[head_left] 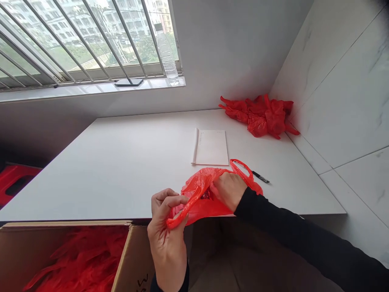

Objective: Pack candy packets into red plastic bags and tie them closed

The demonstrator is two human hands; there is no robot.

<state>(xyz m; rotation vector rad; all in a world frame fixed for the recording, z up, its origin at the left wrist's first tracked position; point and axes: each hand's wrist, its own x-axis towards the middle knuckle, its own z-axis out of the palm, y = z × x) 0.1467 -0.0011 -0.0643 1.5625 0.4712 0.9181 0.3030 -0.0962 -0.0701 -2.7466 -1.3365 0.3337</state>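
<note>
A thin red plastic bag [197, 182] lies at the front edge of the white table, its mouth pulled apart. My left hand [168, 227] pinches one loop handle of it between thumb and fingers. My right hand [229, 188] reaches into the opening, with its fingers hidden inside the bag. Something small and dark red with a pattern [206, 195] shows within, beside those fingers; its kind is unclear. The other handle loop stands up behind my right wrist. Just right of the bag is a black pen [260, 177], partly covered by that loop.
A notepad [212, 148] lies behind the bag on the white table [136, 162]. Crumpled red bags [263, 115] sit in the back right corner. A cardboard box [124, 251] of red bags stands front left. On the windowsill are a phone [129, 82] and a plastic bottle [166, 54].
</note>
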